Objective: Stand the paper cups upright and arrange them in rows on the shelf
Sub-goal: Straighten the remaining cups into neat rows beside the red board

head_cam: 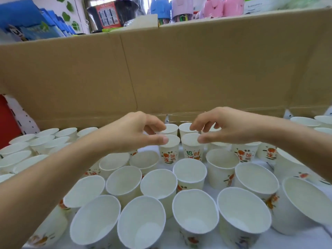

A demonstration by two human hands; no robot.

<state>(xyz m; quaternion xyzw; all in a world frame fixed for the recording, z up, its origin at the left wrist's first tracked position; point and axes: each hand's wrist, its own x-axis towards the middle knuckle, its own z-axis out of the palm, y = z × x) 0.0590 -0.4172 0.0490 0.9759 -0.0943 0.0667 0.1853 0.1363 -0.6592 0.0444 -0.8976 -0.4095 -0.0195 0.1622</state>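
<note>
Upright white printed paper cups, left hand fingers pinching left cup, right hand fingers pinching right cup

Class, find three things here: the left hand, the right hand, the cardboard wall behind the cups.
left hand [133,132]: head view, back of the hand
right hand [231,126]: head view, back of the hand
cardboard wall [215,69]: head view, bare brown face

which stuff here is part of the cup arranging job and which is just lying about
Job: left hand, right hand, orange-print cup, green-print cup, other paper cups, white shelf top.
Lying about: cardboard wall, blue packets, pink and blue bottles.
</note>
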